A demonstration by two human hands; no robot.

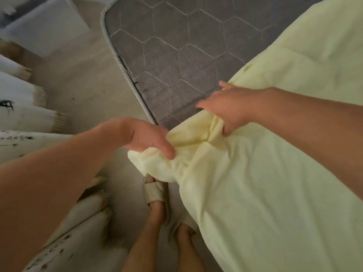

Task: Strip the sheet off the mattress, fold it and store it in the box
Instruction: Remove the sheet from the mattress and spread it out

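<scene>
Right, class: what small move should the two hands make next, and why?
Probably pull the sheet further off the mattress: only this corner lies bare, while the left hand and right hand both grip its bunched edge.

I can read no words, labels, brands or numbers here. The white fringed cloths (21,116) lying on the floor (84,85) bear black marks like brushed writing, but they are too blurred for me to make out.

Both hands gripped the yellow sheet (255,183): left hand (145,138) near the mattress (176,55) corner, right hand (229,108) farther along.
</scene>
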